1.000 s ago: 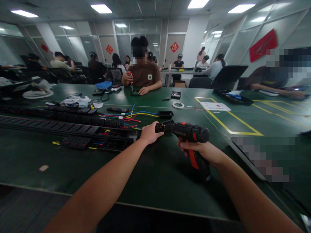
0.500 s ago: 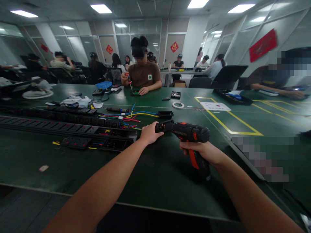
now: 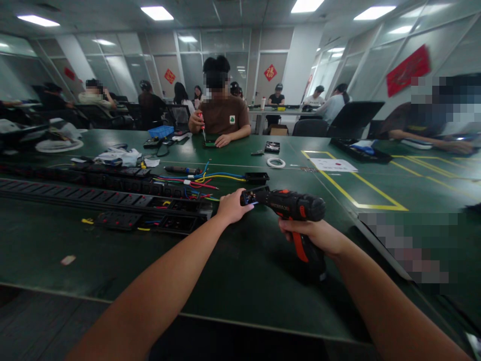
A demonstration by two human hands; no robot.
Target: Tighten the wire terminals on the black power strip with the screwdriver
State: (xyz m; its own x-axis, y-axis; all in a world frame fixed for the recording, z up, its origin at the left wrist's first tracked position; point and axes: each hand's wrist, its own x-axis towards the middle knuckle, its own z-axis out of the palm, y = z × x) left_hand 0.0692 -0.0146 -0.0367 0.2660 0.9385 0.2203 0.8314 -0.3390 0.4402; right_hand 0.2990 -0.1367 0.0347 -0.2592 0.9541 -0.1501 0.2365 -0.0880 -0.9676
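My left hand [image 3: 231,206] is closed around the near end of a small black plastic housing [image 3: 249,197], tilted up above the green table. Small metal parts show inside it, lit by a bluish light. A black and orange cordless drill [image 3: 296,204] is gripped by its handle in my right hand [image 3: 319,234]. Its nose points left at the housing. Whether the bit touches a screw is too small to tell. Just behind, a similar black housing [image 3: 257,177] lies with blue, yellow and red wires [image 3: 221,175] running from it.
Long black power strips [image 3: 75,193] and a short socket module [image 3: 118,220] lie to my left. A pen-like tool [image 3: 182,170], a white tape roll [image 3: 276,163] and a paper sheet [image 3: 333,165] sit farther back. Across the table a person [image 3: 224,113] holds a red-handled screwdriver [image 3: 202,123].
Light now falls on the inside of the housing, which looked darker and brownish before. My hands and the drill have hardly moved.
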